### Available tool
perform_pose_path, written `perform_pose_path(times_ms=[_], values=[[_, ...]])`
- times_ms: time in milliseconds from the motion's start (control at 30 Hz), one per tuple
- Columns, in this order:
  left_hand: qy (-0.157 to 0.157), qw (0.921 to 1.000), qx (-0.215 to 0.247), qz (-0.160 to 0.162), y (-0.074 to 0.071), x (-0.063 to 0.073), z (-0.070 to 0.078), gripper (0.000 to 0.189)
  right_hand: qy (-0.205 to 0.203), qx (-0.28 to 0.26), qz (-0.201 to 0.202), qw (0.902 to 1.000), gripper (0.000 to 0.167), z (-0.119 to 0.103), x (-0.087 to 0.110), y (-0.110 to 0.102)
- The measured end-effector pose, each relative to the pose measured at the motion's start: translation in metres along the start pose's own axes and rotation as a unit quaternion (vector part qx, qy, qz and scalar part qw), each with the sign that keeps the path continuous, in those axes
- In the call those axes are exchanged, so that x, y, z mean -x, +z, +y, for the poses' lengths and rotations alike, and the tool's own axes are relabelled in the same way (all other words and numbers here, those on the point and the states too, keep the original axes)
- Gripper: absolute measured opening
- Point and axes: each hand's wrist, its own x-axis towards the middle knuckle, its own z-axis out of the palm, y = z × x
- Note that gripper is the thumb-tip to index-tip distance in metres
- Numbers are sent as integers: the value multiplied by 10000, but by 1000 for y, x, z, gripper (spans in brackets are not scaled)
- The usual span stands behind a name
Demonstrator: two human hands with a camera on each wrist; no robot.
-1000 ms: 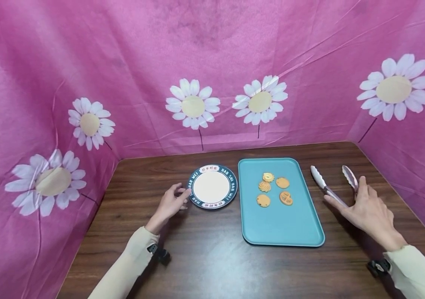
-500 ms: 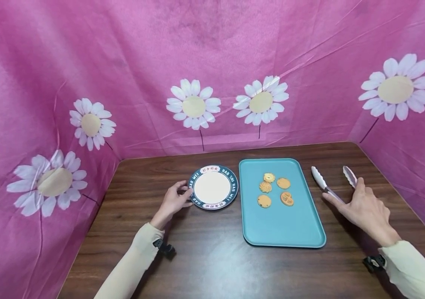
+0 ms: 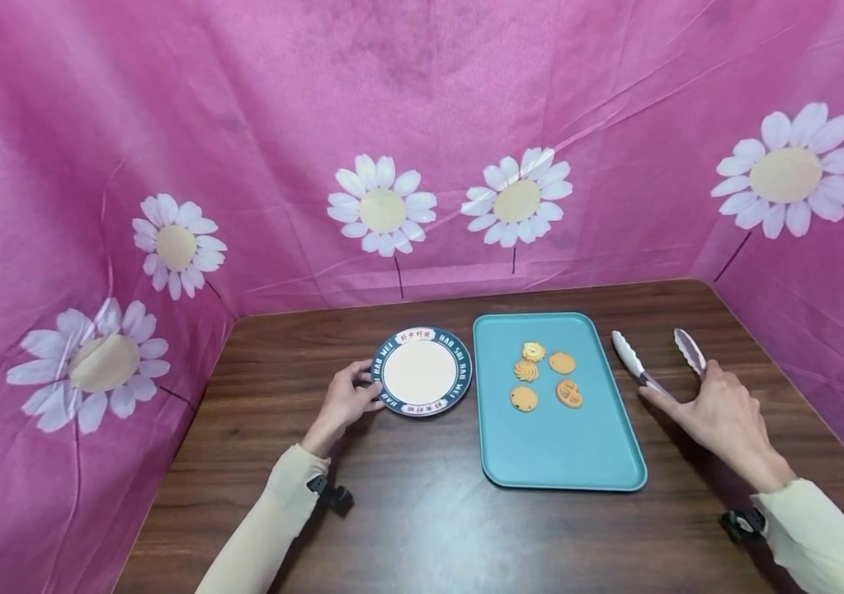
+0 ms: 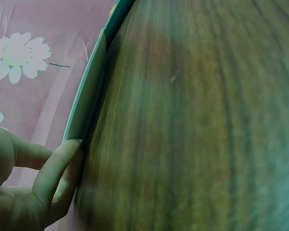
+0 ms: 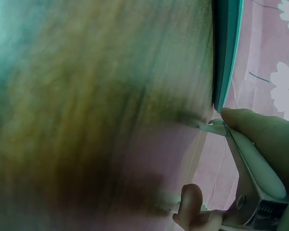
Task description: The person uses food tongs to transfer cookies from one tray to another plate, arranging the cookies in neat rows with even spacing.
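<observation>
My left hand (image 3: 346,398) is at the left rim of a round plate (image 3: 422,373) with a white middle and a dark teal lettered border. In the left wrist view, the thumb and fingers (image 4: 55,168) pinch the edge of the plate (image 4: 84,96), which lies low over the wood. To the right, my right hand (image 3: 726,417) holds metal tongs (image 3: 631,356) with pale scalloped tips spread wide apart. Thumb and fingers lie along the two arms of the tongs (image 5: 257,166) in the right wrist view; their hinge end is hidden under the palm in the head view.
Between the hands lies a teal rectangular tray (image 3: 563,450) bearing several cookies, among them a swirl cookie (image 3: 526,370) and a pretzel-shaped cookie (image 3: 568,393). The dark wooden table (image 3: 407,495) is bordered by pink cloth (image 3: 280,124) with daisies at the back and sides.
My left hand has shifted slightly right, onto the plate's rim. My right hand and the tongs have moved a little to the left; the tips are still spread. Tray and cookies stay put.
</observation>
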Motion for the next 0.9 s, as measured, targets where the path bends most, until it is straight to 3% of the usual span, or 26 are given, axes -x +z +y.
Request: perform_pose_path(times_ms=[300, 767, 900], values=[[43, 9999, 92, -76, 3, 7, -1, 54, -132, -173, 36, 9998, 73, 3, 3, -7], [58, 9987, 507, -84, 7, 15, -2, 53, 301, -76, -517, 9982, 78, 6, 9, -13], [32, 9988, 492, -68, 7, 15, -2, 53, 215, -105, -519, 9984, 78, 8, 11, -14]])
